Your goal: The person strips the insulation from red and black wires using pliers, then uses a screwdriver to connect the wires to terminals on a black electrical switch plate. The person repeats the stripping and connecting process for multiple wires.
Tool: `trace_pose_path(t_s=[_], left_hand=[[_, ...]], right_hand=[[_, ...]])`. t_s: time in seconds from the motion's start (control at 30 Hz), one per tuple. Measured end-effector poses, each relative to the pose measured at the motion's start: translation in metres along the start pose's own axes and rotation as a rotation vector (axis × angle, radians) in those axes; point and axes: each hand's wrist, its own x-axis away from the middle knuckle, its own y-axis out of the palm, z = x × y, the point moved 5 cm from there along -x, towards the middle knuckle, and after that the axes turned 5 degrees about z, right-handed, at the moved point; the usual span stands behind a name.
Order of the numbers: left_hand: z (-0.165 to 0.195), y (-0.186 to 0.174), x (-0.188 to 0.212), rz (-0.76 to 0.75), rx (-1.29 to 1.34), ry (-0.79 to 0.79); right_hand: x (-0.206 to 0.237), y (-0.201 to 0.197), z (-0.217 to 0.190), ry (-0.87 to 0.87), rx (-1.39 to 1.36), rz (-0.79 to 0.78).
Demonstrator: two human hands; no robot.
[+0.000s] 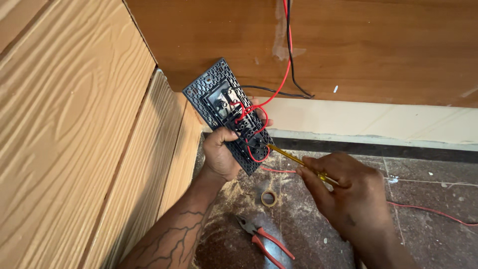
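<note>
Two hands busy, both closed on something. Left hand [220,155] clamps the black switch plate [228,115] from below, back side up, thumb across the lower edge, fingers [261,110] wrapped behind the far edge so only the tips show. Plate is held tilted in the air in front of the wood panel wall [74,124], well above the floor [428,199].

Right hand [348,192] is shut around the yellow-handled screwdriver [294,159], pinched low on the handle. Blade tip sits at a terminal near the plate's lower end, next to the red wire [255,130] loops; cannot tell whether it is seated in the screw slot.

Step in hand, by my read: working a terminal screw on the wired module. Next move calls for keeping the plate steady and the blade square on the screw, since the red loops crowd that spot.

Black wire [291,55] and red run up the board above. Pliers [263,240] with red grips and a tape roll [269,198] lie on the floor below the hands, untouched.
</note>
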Motion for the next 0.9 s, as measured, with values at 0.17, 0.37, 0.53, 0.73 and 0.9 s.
trace_pose_path(t_s=[0.17, 0.37, 0.53, 0.73, 0.9], left_hand=[[0.001, -0.005, 0.003, 0.016, -0.002, -0.059], [-0.001, -0.010, 0.006, 0.026, 0.023, -0.143], [-0.008, -0.014, 0.003, 0.054, 0.029, -0.142], [-0.001, -0.006, 0.000, 0.011, 0.012, -0.069], [0.001, -0.003, -0.001, 0.036, 0.023, -0.115]], right_hand=[[-0.001, -0.003, -0.005, 0.037, 0.020, -0.013], [-0.003, -0.009, -0.021, -0.057, 0.089, -0.029], [0.000, -0.004, -0.017, 0.013, 0.192, -0.088], [0.000, -0.001, -0.013, 0.164, 0.091, -0.017], [-0.006, -0.005, -0.008, 0.257, 0.037, -0.052]])
